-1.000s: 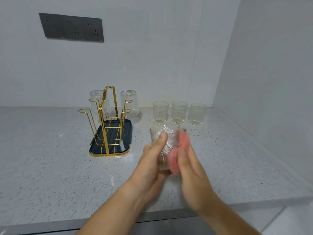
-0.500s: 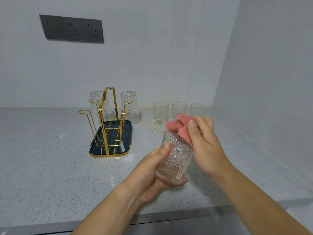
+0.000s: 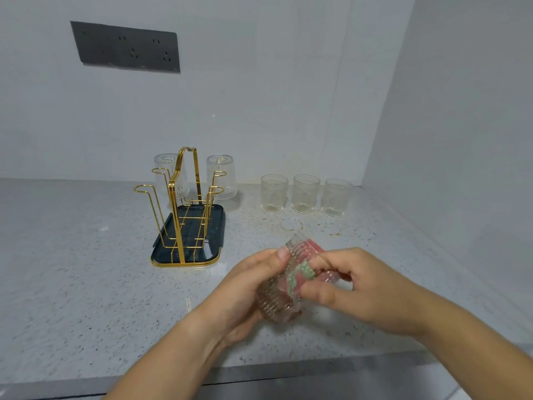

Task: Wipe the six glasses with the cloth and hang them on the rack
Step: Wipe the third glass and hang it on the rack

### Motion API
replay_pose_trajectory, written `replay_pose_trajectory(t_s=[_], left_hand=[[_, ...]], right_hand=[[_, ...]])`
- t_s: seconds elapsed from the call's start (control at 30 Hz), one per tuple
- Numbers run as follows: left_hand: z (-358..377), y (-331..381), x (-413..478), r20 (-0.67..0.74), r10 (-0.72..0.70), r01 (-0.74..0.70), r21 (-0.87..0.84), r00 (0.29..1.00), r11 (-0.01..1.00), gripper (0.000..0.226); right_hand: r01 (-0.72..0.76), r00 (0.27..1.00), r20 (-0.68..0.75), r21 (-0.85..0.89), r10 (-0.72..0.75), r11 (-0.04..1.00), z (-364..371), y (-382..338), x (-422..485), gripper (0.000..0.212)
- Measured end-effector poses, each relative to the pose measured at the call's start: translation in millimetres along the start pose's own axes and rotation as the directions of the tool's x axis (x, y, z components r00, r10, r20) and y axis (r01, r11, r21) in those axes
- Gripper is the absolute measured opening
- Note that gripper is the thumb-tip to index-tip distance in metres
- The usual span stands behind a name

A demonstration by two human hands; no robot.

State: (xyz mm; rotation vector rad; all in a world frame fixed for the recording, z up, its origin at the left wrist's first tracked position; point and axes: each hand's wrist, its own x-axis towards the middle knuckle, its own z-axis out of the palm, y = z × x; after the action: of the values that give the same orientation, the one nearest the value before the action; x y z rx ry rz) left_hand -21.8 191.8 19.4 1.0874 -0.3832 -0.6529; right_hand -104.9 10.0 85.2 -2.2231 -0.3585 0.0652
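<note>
Ribbed clear glass tumbler [image 3: 284, 301] sits tilted in the air just above the speckled grey stone surface [image 3: 72, 269], its mouth angled up and to the right. The left hand [image 3: 245, 293] grips it from the left, fingers curled round the base and side and the thumb pressed on the upper wall. A pink and green cloth [image 3: 300, 277] shows through the glass, stuffed inside. The right hand [image 3: 366, 290] is at the mouth, its fingers curled and pinching the cloth, with the thumb lying against the outside of the tumbler. Behind and to the left stands a gold wire rack [image 3: 184, 203] on a dark tray [image 3: 213, 223]; two upturned glasses [image 3: 165, 168] [image 3: 222, 177] hang on its far pegs. Three more upright glasses [image 3: 274, 193] [image 3: 305, 193] [image 3: 336, 197] stand in a row to the right of the rack, near the back wall. A dark socket panel [image 3: 125, 47] is mounted on that wall.
</note>
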Motion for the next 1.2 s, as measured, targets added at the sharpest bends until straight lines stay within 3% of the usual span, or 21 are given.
replay_pose_trajectory(t_s=[0.1,0.2,0.37,0.43,0.5,0.57,0.63,0.73,0.8,0.87,0.93,1.07,1.13,1.2], left_hand=[[2.9,-3.0,-1.0,0.02,-0.023,0.022,0.022,1.0,1.0,0.077],[4.3,-3.6,-1.0,0.042,-0.071,0.07,0.034,0.997,0.997,0.081],[0.3,-0.1,-2.5,0.075,-0.153,0.154,-0.003,0.985,0.988,0.099],[-0.9,0.9,-5.3,0.099,-0.125,0.131,-0.059,0.987,0.99,0.085],[1.7,-0.7,-6.2,0.032,-0.031,0.033,-0.064,0.999,0.997,0.059],[9.0,-5.0,-7.3,-0.061,0.076,-0.072,0.066,0.995,0.995,0.046],[15.2,-8.6,-7.3,-0.098,0.186,-0.167,0.177,0.978,0.97,0.038],[22.4,-2.8,-8.6,-0.153,0.183,-0.167,0.109,0.971,0.98,0.034],[24.1,1.8,-7.3,-0.147,0.043,-0.049,-0.039,0.988,0.998,0.045],[23.8,5.2,-7.0,-0.075,-0.087,0.078,-0.105,0.993,0.991,0.05],[18.2,4.5,-5.5,-0.034,-0.161,0.157,-0.091,0.986,0.983,0.052],[7.1,6.0,-2.8,0.007,-0.165,0.164,0.066,0.986,0.984,0.073],[4.1,7.8,-2.5,0.021,-0.115,0.112,0.127,0.993,0.986,0.078],[0.9,3.9,-0.9,-0.013,-0.019,0.021,0.197,1.0,0.98,0.082]], right_hand=[[-0.067,0.973,0.222,-0.004,0.066,0.998,-5.2,-3.1,2.5,0.028],[-0.084,0.949,0.304,-0.019,0.086,0.996,-4.0,-1.7,4.5,0.034],[-0.09,0.987,0.139,0.089,0.077,0.992,10.3,12.2,6.8,0.02],[-0.081,0.995,0.07,0.165,0.07,0.983,13.4,12.1,5.1,0.022],[-0.095,0.994,-0.016,0.334,0.107,0.938,15.4,11.1,5.2,0.018],[-0.105,0.983,-0.085,0.461,0.162,0.881,18.5,9.7,6.1,0.017],[-0.086,0.985,-0.095,0.459,0.145,0.884,22.5,9.4,4.7,0.018],[-0.01,0.999,-0.047,0.234,0.022,0.972,23.7,4.5,-0.4,0.017],[0.115,0.993,0.001,-0.128,-0.116,0.985,19.9,5.2,-0.6,0.024],[0.235,0.972,0.109,-0.519,-0.209,0.822,14.2,7.7,2.5,0.028],[0.252,0.967,0.187,-0.647,-0.171,0.719,10.1,8.8,5.1,0.036],[0.235,0.972,0.096,-0.497,-0.216,0.836,11.7,15.5,7.8,0.026],[0.16,0.987,0.064,-0.271,-0.148,0.949,14.4,15.2,7.9,0.027],[0.034,0.999,0.018,0.071,-0.035,0.997,16.6,9.0,10.0,0.03]])
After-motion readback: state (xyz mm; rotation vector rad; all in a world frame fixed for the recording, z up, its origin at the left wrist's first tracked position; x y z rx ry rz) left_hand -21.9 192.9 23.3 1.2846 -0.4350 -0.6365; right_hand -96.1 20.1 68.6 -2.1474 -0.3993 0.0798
